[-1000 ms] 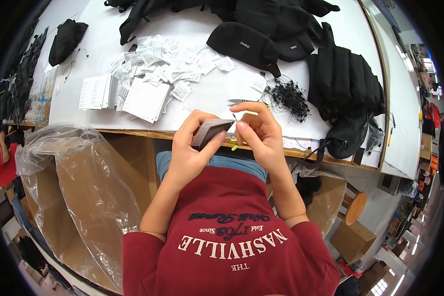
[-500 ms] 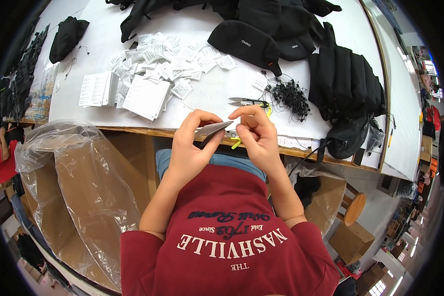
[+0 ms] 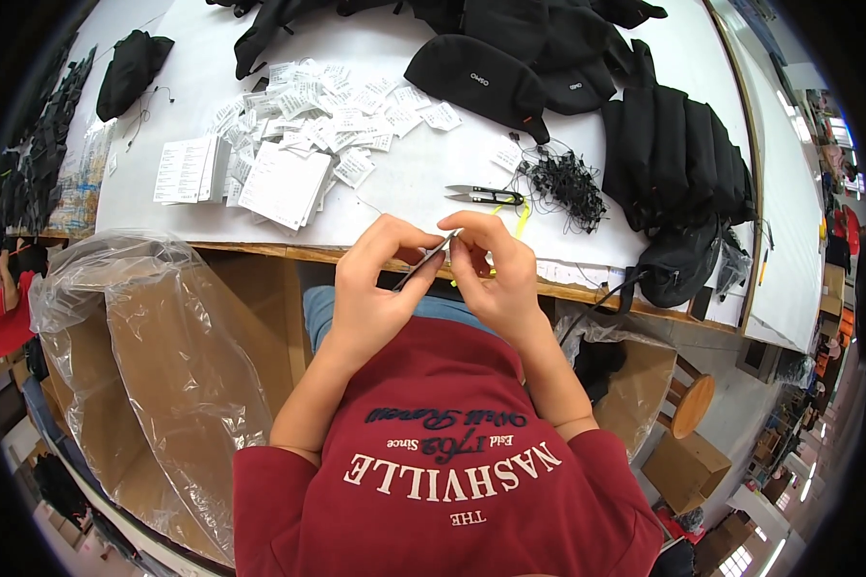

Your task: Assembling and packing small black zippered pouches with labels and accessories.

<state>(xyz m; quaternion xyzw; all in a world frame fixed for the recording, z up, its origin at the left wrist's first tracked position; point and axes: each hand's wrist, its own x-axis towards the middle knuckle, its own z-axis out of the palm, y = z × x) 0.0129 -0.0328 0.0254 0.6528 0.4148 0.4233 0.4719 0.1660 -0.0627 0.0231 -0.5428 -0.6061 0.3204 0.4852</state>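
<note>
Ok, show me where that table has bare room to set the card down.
Bare table lies between the pile of white tags and the snips, running to the near edge by the hands. The top-left corner beside the small black pouch is also free. The right side is crowded with black bags and a tangle of black strings.

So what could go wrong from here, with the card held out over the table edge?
1. The left hand and right hand pinch the thin grey card edge-on, past the table edge; a slip would likely drop it into the lap.
2. The snips lie close beyond the right hand, blades bare; a blind reach might nick a finger.
3. The tangle of black strings beside them could snag when one is pulled.
</note>
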